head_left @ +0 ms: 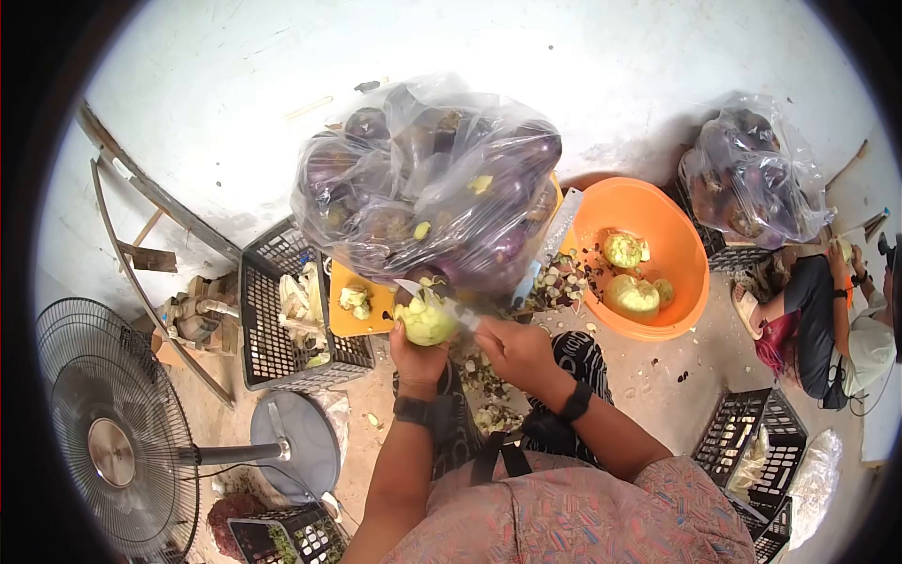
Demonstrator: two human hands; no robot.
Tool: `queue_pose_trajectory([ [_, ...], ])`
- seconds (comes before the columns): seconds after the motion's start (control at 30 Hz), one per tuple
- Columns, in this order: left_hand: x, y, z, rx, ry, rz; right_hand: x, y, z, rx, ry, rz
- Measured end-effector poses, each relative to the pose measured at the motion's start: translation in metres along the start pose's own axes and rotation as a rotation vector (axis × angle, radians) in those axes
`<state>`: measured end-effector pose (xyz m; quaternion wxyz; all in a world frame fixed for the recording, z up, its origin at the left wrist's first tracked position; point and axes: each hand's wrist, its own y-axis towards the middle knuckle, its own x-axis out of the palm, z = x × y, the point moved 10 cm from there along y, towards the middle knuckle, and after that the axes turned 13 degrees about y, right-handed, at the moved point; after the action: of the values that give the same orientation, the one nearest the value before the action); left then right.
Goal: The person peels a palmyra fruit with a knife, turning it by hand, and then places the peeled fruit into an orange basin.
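My left hand [416,357] is wrapped round the underside of a partly peeled kohlrabi [430,322], pale green with a patch of dark purple skin at its top. In my right hand [519,353] is a knife [462,317]; its blade, blurred, lies against the right side of the kohlrabi. Just beyond my hands rests a large clear plastic bag [432,188] full of purple kohlrabi. A pale trimmed piece [354,301] sits on a yellow surface [349,324] left of my left hand. Peelings [489,385] cover the floor between my legs.
An orange basin [691,282] with peeled kohlrabi stands at right. Black crates [268,362] flank me, and a second bag of kohlrabi [752,179] is far right. A standing fan [117,442] is at lower left. Another person [827,320] sits at the right edge.
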<state>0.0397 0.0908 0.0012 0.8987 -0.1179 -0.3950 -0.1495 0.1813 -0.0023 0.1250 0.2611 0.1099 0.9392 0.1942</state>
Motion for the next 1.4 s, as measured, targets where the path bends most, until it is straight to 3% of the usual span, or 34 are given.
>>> queue_pose_trajectory([
  [0.4,-0.006,0.000,-0.002,0.001,-0.019,0.006,0.012,0.015,0.001,-0.035,0.002,-0.024],
  [0.77,-0.004,0.002,-0.001,0.024,0.083,-0.012,-0.010,0.012,0.007,-0.007,0.033,0.080],
  [0.97,0.006,-0.001,0.000,0.012,-0.055,-0.079,-0.017,-0.015,-0.007,-0.089,-0.124,-0.052],
  [1.17,-0.011,0.004,-0.004,0.038,0.052,-0.010,-0.018,-0.015,-0.005,-0.092,-0.117,-0.059],
  [1.4,0.005,-0.002,0.000,0.012,-0.044,-0.056,-0.008,-0.002,-0.007,-0.083,-0.086,-0.106],
])
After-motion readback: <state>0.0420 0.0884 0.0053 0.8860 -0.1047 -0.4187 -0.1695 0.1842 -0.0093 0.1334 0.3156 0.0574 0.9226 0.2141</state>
